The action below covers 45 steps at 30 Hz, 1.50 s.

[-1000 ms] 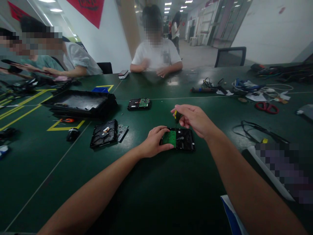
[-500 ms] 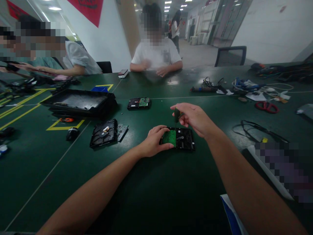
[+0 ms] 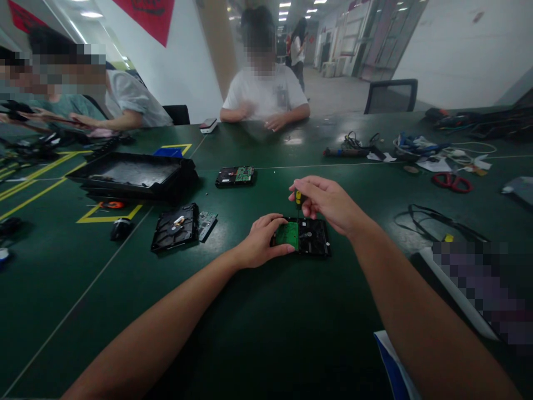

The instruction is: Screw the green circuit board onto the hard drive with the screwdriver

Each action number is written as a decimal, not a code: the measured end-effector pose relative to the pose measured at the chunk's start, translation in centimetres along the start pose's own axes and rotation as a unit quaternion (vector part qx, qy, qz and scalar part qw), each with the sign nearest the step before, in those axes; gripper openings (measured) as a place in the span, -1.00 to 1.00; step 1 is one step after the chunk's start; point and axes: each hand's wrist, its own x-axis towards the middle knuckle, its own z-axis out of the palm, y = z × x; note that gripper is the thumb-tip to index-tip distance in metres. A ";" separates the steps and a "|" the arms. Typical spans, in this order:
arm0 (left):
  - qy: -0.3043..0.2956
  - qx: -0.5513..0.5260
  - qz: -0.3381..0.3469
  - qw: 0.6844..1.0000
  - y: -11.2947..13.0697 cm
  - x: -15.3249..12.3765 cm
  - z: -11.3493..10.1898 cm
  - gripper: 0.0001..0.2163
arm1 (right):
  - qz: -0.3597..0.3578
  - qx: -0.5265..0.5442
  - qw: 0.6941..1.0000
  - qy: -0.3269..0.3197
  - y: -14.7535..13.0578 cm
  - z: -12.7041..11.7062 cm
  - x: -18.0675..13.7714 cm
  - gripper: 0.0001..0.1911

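Observation:
A black hard drive with a green circuit board lies flat on the dark green table in front of me. My left hand grips its left end, thumb along the near edge and fingers over the far edge. Above the drive, my right hand holds a small yellow and black screwdriver upright between thumb and fingers. Its shaft points down at the far edge of the circuit board; whether the tip sits in a screw is too small to tell.
Left of the drive lie another hard drive and a loose circuit board. A third drive is farther back, beside black trays. Red scissors and cables lie right. A person sits opposite.
My right fingers have shifted slightly around the screwdriver handle, which shows more of its yellow now. My left hand and the drive have stayed in place.

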 end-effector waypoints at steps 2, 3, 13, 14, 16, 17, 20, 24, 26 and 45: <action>0.001 -0.001 0.000 1.000 -0.1 0.0 0.1 -0.38 | -0.002 -0.004 1.000 -0.004 0.1 -0.1 0.1 -0.64; 0.002 -0.001 0.001 1.000 -0.1 0.0 0.1 -0.38 | -0.002 -0.006 1.000 -0.005 0.1 -0.1 0.1 -0.64; -0.001 -0.004 -0.004 1.000 0.2 0.0 -0.1 -0.40 | -0.024 -0.023 0.999 0.032 0.1 -0.3 0.1 -0.71; -0.002 -0.003 -0.004 1.000 0.2 0.0 -0.2 -0.40 | -0.024 -0.021 0.999 0.032 0.1 -0.3 0.0 -0.72; -0.003 -0.003 -0.004 1.000 0.3 0.0 -0.2 -0.39 | -0.024 -0.014 0.999 0.031 0.0 -0.3 0.0 -0.75; -0.003 -0.004 -0.003 1.000 0.3 0.0 -0.2 -0.39 | -0.024 -0.010 0.999 0.030 -0.1 -0.3 -0.1 -0.76; -0.003 -0.007 -0.003 1.000 0.3 0.0 -0.3 -0.40 | -0.022 -0.013 0.999 0.021 -0.4 -0.2 -0.2 -0.75; -0.002 -0.008 0.000 1.000 0.2 -0.1 -0.2 -0.40 | -0.014 -0.012 1.000 0.010 -0.4 -0.2 -0.1 -0.68; -0.001 -0.009 -0.001 1.000 0.2 -0.1 -0.2 -0.40 | -0.006 -0.002 1.000 0.006 -0.3 -0.2 0.0 -0.68; -0.001 -0.006 -0.005 1.000 0.4 0.0 -0.3 -0.40 | 0.001 0.008 1.000 0.015 -0.3 -0.1 0.0 -0.71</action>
